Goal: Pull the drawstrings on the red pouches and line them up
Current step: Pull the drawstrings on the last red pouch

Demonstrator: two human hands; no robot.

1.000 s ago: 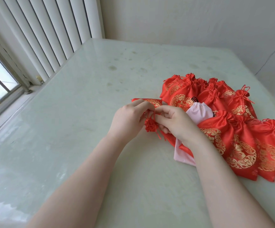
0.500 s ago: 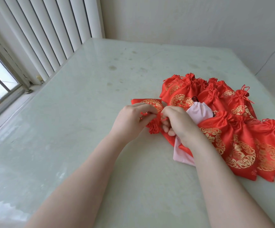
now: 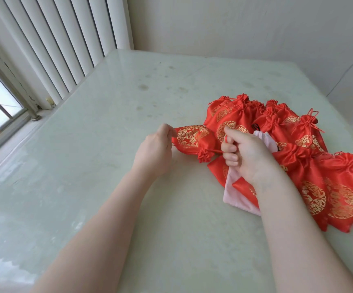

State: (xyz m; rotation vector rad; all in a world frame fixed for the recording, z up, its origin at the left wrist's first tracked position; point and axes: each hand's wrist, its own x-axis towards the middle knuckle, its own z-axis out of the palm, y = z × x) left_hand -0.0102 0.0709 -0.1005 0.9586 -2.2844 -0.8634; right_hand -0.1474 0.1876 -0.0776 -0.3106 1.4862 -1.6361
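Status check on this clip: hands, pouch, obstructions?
Left hand and right hand each pinching a drawstring, pulling apart. Pouch mouth cinched, lying on table. Pile close right, pink bag under it.

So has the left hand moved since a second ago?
Yes. The left hand has pulled left, away from the pile of pouches, stretching a drawstring out of the pouch between both hands.

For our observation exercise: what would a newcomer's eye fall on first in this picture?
First, the heap of red pouches with gold patterns at the right of the pale table. Next, the red pouch stretched between the left hand and right hand, each pulling a drawstring. A pink pouch lies under the heap.
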